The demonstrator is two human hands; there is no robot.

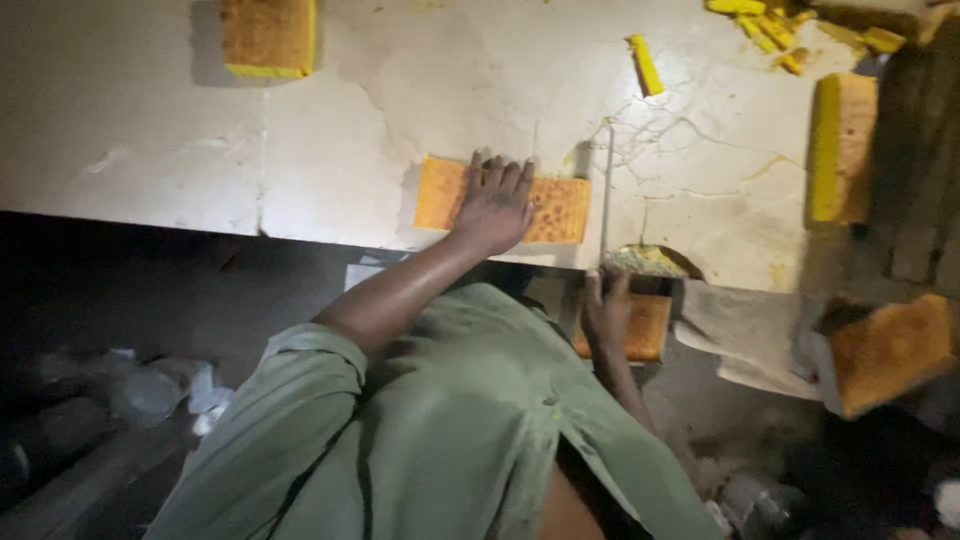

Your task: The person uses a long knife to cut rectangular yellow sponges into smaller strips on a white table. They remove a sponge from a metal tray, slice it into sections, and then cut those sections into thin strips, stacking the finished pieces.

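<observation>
My left hand (495, 205) lies flat, fingers spread, on top of an orange spongy slab (560, 210) near the front edge of the cracked white table (350, 150). Below the table edge, my right hand (607, 305) curls its fingers over the top of a second orange block (645, 330), held against the table's side. My green sleeves and shirt fill the lower middle of the view.
More yellow-orange blocks lie at the top left (265, 35), the right (840, 150) and the lower right (885, 350). A yellow strip (645, 65) and several scraps (770, 30) sit at the back. A crumb-filled notch (650, 262) breaks the table edge. Clutter covers the dark floor (150, 395).
</observation>
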